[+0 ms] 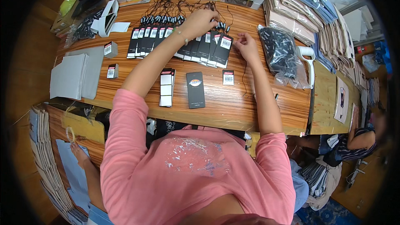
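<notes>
In the head view, I saw the far row's rightmost black tag (pixel 223 53) on the worktop (pixel 229 108), long axis near-to-far, just left of the right hand (pixel 248 47) — the nearer one. The left hand (pixel 201 22) was curled over the cords (pixel 173 3); I couldn't tell whether either's fingers gripped.

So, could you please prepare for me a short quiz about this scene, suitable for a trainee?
1. Which one is nearer to the clear bag: the left hand or the right hand?

2. True or false: the white roller lies to the right of the tag row.

3. What lies directly to the right of the white label strip?
A. The white roller
B. A black tag
C. The clear bag

Key:
1. The right hand.
2. True.
3. B.
</notes>
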`<state>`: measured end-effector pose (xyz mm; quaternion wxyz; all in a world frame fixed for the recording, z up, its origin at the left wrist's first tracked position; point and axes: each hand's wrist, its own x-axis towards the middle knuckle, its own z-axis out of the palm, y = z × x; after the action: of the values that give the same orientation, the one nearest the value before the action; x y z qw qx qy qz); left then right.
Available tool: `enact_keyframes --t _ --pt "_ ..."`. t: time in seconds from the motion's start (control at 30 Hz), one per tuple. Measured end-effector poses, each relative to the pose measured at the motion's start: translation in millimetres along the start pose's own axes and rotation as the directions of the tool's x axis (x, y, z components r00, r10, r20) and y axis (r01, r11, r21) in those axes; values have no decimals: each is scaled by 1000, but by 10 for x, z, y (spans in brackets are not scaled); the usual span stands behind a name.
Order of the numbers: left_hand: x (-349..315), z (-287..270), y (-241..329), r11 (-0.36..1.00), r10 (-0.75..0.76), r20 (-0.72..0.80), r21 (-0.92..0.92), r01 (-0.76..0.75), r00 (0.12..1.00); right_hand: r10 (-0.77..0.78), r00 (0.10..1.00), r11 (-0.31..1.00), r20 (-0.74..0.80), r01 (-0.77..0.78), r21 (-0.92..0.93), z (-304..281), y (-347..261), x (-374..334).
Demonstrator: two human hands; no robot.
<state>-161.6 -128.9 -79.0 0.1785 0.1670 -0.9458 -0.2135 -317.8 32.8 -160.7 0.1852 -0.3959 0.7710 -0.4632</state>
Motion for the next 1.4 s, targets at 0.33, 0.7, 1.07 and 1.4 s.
enact_keyframes --t 0.33,0.7,1.07,1.4 --pt "-608 297 105 966 81 -52 250 -66 995 139 988 985 73 -130 -109 19 -411 -160" --pt "-595 268 52 975 35 -44 220 -25 998 76 997 971 15 -70 -229 142 -231 -52" --pt "-923 214 98 933 198 288 236 -270 937 178 974 982 143 -166 -91 162 -476 -105" --pt "-928 371 -101 937 234 194 217 -275 953 198 967 973 158 -175 -150 233 -647 17"
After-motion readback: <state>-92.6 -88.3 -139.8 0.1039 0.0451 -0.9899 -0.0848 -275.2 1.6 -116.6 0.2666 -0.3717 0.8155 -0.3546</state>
